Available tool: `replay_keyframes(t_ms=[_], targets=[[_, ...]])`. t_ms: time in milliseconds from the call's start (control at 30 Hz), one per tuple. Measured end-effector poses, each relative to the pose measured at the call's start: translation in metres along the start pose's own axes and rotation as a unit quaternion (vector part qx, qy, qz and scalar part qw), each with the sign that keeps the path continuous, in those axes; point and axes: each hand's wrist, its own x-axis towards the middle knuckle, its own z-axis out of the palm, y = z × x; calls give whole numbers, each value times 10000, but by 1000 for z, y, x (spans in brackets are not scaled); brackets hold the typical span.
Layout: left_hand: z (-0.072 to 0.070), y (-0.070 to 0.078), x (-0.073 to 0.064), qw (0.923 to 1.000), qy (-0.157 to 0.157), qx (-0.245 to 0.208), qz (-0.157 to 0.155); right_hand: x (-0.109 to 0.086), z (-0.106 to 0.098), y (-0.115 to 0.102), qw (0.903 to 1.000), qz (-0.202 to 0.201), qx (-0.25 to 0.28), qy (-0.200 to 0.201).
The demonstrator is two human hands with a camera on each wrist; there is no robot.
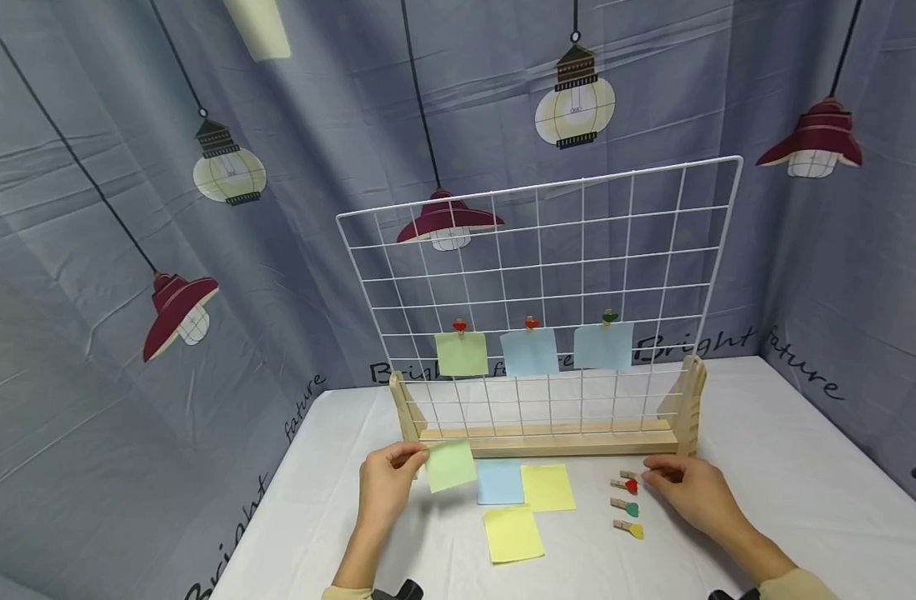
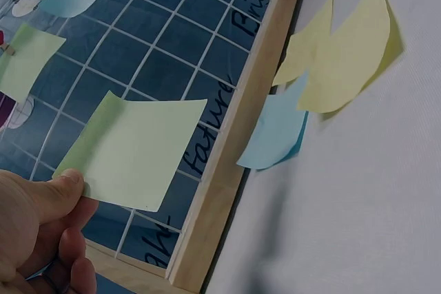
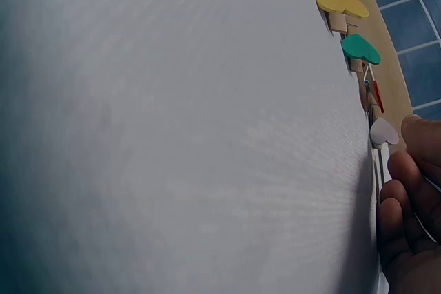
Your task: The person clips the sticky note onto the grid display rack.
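Note:
My left hand (image 1: 385, 485) pinches a light green sticky note (image 1: 451, 465) by its edge between thumb and fingers. In the left wrist view that note (image 2: 141, 149) is raised in front of the wire grid. On the table my right hand (image 1: 690, 490) is beside a small wooden clothespin (image 1: 627, 474). Its white heart (image 3: 384, 132) shows in the right wrist view close to the thumb and index fingertips, which are apart. Clothespins with a red heart (image 1: 632, 486), a green heart (image 1: 632, 509) and a yellow heart (image 1: 635, 531) lie nearer to me.
A white wire grid (image 1: 563, 267) stands in a wooden base (image 1: 548, 442). Clipped to it are a green note (image 1: 461, 356) and two blue notes (image 1: 528, 354). A blue note (image 1: 500, 483) and two yellow notes (image 1: 513, 535) lie on the white table (image 1: 578, 567).

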Motion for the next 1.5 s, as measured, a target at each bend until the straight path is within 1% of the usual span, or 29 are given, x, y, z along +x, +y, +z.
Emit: replay_keyframes(t_ms=[67,167,333,400,567,700,900,1100,1400,1500], targets=[[0,2,0,10000,3,15,-19,0,1,0,10000,-6,-12,-34],[-1,6,0,10000,21,56,46,0,2,0,10000,-35,-42,-68],[-2,11,-1,9999,30,-11,105,0,5,2,9998,-38,-119,-138],[-3,13,-1,10000,21,-45,80,0,6,2,9996,-53,-193,-175],[-4,16,-1,10000,36,-22,78,1,10,1,9989,-123,-396,-197],[-4,16,0,9999,37,-46,88,1,11,-2,9987,-102,-476,-155],[-4,16,0,9999,73,-2,132,1,10,-2,9991,-1,-416,-126],[-5,16,-1,9999,57,-12,84,1,10,-1,9994,61,-322,-56],[-5,15,-2,10000,90,26,-12,-2,7,-2,9996,-29,-196,178],[-5,15,-2,9999,105,45,6,-2,4,-3,9996,64,-134,231]])
